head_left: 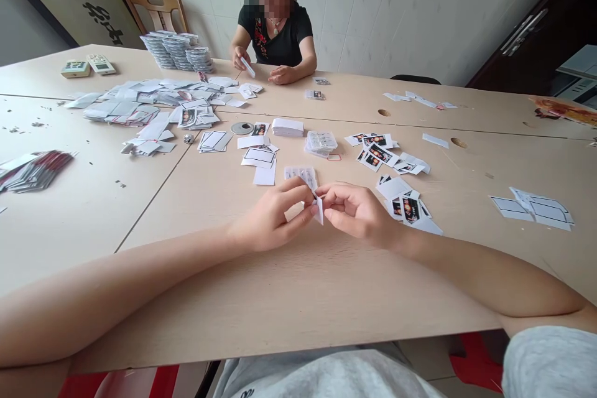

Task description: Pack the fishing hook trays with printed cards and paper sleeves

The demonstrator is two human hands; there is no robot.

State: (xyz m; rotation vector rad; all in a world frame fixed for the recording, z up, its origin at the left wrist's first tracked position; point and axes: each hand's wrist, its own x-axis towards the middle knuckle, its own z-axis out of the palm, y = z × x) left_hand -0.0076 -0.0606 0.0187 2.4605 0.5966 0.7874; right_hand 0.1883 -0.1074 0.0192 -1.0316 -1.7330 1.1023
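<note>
Between my two hands, above the near part of the table, is a small white card point(319, 210), seen nearly edge-on. My left hand point(282, 214) pinches it between thumb and fingers. The fingertips of my right hand point(357, 211) are closed against its other side; which fingers press it is partly hidden. Just beyond my fingers lies an open clear plastic case point(300, 173) with small pieces in its compartments, partly covered by my left hand. Farther off sit stacked clear cases point(321, 142) and a stack of white cards point(288, 127). Dark printed cards point(410, 206) lie beside my right hand.
A co-worker point(275, 31) sits across the table, holding a white item. Piled white packets point(135, 99), stacked round-looking packs point(175, 50) and two calculator-like devices point(88, 67) stand at the far left. A roll of tape point(242, 129) and loose labels point(534, 208) lie on the tabletop.
</note>
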